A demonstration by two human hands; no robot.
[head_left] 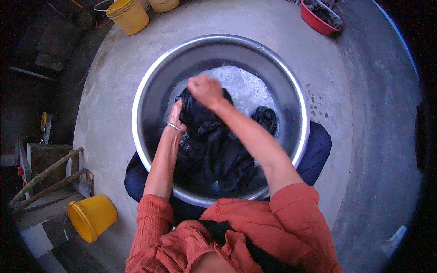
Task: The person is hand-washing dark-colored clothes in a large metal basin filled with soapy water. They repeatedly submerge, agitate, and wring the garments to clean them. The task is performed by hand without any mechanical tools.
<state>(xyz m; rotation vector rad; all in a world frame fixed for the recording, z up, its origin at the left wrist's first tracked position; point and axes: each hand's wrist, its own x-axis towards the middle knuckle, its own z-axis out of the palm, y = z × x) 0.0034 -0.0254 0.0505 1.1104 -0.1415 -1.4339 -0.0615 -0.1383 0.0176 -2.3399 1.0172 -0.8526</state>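
A wide metal basin [291,98] stands between my legs, holding sudsy water [248,88] and wet black cloth [214,154]. At the basin's left side my left hand [177,117], with a bangle at the wrist, grips a bunched part of the cloth; most of its fingers are hidden behind the fabric. My right hand [205,91] is closed in a fist just above that bunch, slightly blurred. What lies inside the fist, if anything, is hidden. Another dark lump of cloth [265,119] rests in the suds by the right wall.
Yellow buckets [129,18] stand at the far left, and another yellow bucket [92,217] lies tipped at the near left. Wooden-handled tools [50,170] lean beside it. A red tub [317,19] with dark contents sits at the far right. Wet spots mark the concrete floor [337,150].
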